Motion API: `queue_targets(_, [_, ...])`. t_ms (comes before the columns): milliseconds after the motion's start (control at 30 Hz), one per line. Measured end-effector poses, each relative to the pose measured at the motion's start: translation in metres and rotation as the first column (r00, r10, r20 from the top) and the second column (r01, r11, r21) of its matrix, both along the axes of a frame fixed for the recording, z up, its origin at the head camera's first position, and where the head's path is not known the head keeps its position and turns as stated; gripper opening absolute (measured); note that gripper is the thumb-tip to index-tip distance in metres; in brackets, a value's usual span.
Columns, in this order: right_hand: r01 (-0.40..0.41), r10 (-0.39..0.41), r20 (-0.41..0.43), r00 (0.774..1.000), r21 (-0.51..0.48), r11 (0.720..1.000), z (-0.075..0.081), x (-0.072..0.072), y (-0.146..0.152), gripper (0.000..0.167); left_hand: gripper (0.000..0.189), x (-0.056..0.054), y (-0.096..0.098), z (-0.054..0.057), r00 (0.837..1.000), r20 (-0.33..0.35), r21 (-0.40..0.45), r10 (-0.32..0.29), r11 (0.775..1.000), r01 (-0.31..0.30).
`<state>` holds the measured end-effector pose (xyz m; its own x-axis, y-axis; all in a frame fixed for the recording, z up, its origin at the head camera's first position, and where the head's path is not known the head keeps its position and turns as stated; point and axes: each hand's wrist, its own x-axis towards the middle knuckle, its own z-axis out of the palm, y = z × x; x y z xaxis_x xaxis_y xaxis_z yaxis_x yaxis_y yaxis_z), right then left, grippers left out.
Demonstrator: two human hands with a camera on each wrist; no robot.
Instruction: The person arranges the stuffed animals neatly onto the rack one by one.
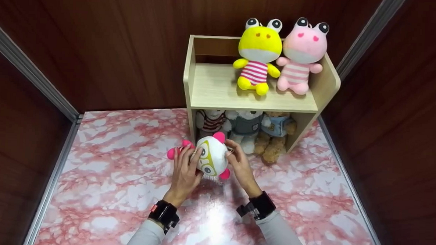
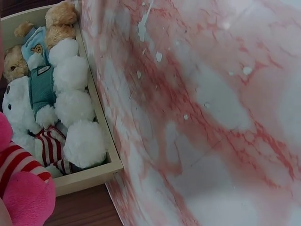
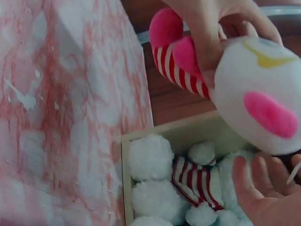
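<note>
A plush toy (image 1: 212, 155) with a white head, yellow glasses, pink ears and a red-and-white striped body lies sideways above the floor. My left hand (image 1: 186, 171) grips it around the neck and upper body. At the top of the head is my right hand (image 1: 240, 165), its fingers loosely extended towards the toy. A thin white cord (image 3: 295, 172) shows by the right fingers; whether they pinch it is unclear. In the left wrist view only the toy's pink foot (image 2: 30, 197) and striped body show, at the left edge.
A pale wooden shelf (image 1: 219, 85) stands behind the hands. A yellow frog plush (image 1: 260, 47) and a pink frog plush (image 1: 304, 49) sit on its upper level, to the right. White bears and a brown bear (image 1: 272, 141) fill the lower level. Dark wooden walls enclose the marbled floor (image 1: 120, 177).
</note>
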<state>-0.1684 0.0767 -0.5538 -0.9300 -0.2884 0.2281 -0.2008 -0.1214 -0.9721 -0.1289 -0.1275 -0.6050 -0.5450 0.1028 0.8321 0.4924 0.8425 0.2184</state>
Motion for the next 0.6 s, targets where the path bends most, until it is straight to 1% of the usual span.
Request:
queue_targets(133, [-0.010, 0.003, 0.069, 0.998, 0.102, 0.995, 0.0006, 0.0032, -0.0037, 0.062, 0.098, -0.0022, 0.0056, -0.0022, 1.000, -0.007, 0.014, 0.004, 1.000, -0.004])
queue_targets(267, [-0.016, 0.003, 0.106, 0.994, 0.127, 0.992, 0.0013, 0.0048, -0.0051, 0.072, 0.100, -0.0020, 0.0089, -0.0038, 1.000, 0.008, 0.011, 0.017, 1.000, -0.017])
queue_targets(433, [-0.005, -0.009, 0.115, 0.993, 0.126, 0.992, -0.0008, 0.0034, -0.0033, 0.072, 0.103, 0.0010, 0.0088, -0.0065, 0.998, 0.066, -0.015, 0.021, 1.000, -0.020])
queue_targets(567, [0.016, -0.030, 0.103, 0.994, 0.136, 0.991, -0.0019, -0.0004, 0.0015, 0.069, 0.105, 0.0038, 0.0051, -0.0055, 0.992, 0.127, -0.041, -0.021, 0.999, 0.026])
queue_targets(600, [0.027, -0.040, 0.097, 0.994, 0.141, 0.990, -0.0015, -0.0019, 0.0033, 0.068, 0.105, 0.0042, 0.0035, -0.0048, 0.990, 0.139, -0.036, -0.035, 0.999, 0.041])
